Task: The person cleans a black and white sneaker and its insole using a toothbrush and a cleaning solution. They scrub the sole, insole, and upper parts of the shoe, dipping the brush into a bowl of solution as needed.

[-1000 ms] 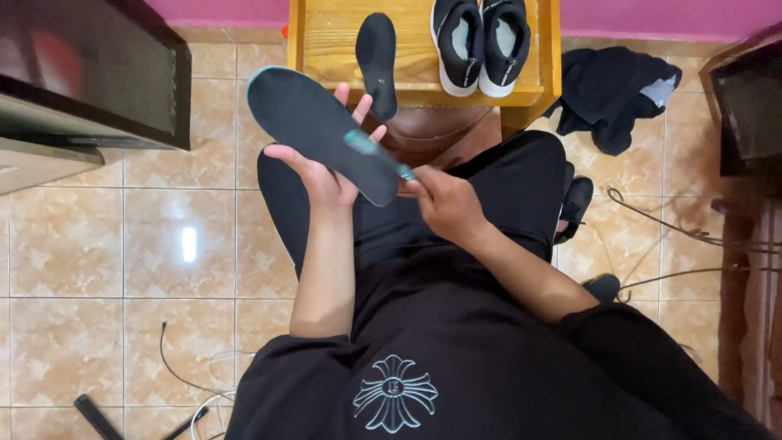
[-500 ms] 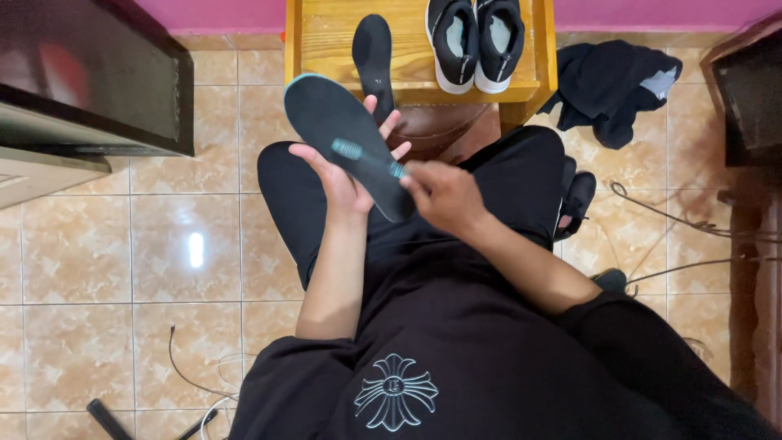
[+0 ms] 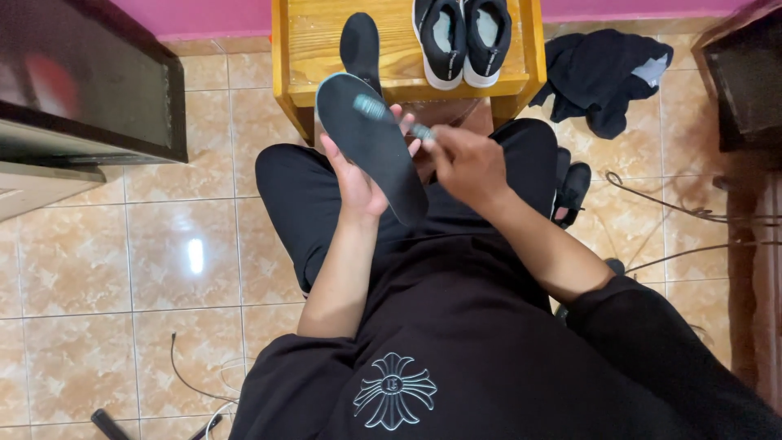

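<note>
Just in front of the wooden stool (image 3: 326, 49), the left hand (image 3: 358, 183) gripped a dark insole (image 3: 371, 143) from beneath, while the right hand (image 3: 464, 163) clasped a small brush (image 3: 383, 110) laid across the insole's upper end.

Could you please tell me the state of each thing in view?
Left hand: shut on the insole.
Right hand: shut on the brush.
Insole: held up, tilted.
Brush: blurred, over the insole.
Shoes: paired on the wooden stool.
Second insole: lying on the stool.
</note>
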